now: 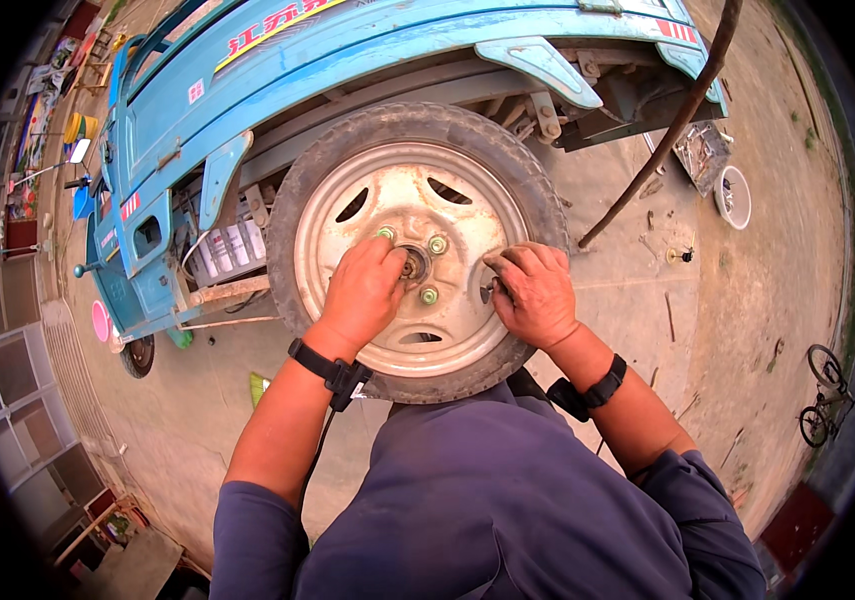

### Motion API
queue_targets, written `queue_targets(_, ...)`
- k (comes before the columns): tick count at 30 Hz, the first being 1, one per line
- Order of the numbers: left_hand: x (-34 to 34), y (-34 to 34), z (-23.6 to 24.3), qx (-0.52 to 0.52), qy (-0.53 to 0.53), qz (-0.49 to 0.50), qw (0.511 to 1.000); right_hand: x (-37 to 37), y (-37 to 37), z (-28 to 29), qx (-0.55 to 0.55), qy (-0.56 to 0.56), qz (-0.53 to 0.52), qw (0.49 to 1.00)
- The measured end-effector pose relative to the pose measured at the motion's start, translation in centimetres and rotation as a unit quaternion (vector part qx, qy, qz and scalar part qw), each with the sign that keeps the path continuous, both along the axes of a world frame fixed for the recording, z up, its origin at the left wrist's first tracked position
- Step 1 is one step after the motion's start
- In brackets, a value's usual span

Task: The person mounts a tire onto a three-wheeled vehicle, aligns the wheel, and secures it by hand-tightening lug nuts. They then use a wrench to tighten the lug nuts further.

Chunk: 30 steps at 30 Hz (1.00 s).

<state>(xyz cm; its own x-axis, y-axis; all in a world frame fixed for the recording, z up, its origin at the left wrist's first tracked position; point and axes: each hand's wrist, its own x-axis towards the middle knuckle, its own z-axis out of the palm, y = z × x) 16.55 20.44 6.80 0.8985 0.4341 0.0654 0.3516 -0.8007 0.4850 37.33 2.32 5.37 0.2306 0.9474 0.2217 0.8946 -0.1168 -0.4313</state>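
Our wheel (459,268) stands by the blue truck (387,55). Our left hand (362,292) curls by a green nut (386,232), our right hand (539,296) by a hole (487,290); we can't tell if they hold anything. A stick (662,150) crosses the truck's corner.

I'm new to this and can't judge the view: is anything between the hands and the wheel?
Nothing visible. The left hand is at the hub, the right hand over the right side of the wheel. The pole slants beyond the wheel's right edge, not between.
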Motion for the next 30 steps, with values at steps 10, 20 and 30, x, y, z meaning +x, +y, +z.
queue_targets(10, 0.1, -0.4, 0.8, 0.014, 0.086, 0.056, 0.995, 0.0, 0.0, -0.3, 0.002, -0.002, -0.002, 1.0)
queue_targets(20, -0.2, -0.3, 0.0, 0.046, 0.075, 0.003, 0.996, -0.1, 0.1, 0.3, 0.008, 0.0, 0.003, 1.0)
queue_targets(30, 0.1, -1.4, -0.1, -0.005, 0.126, 0.112, 0.986, -0.1, 0.1, 0.1, 0.006, -0.006, -0.002, 1.0)
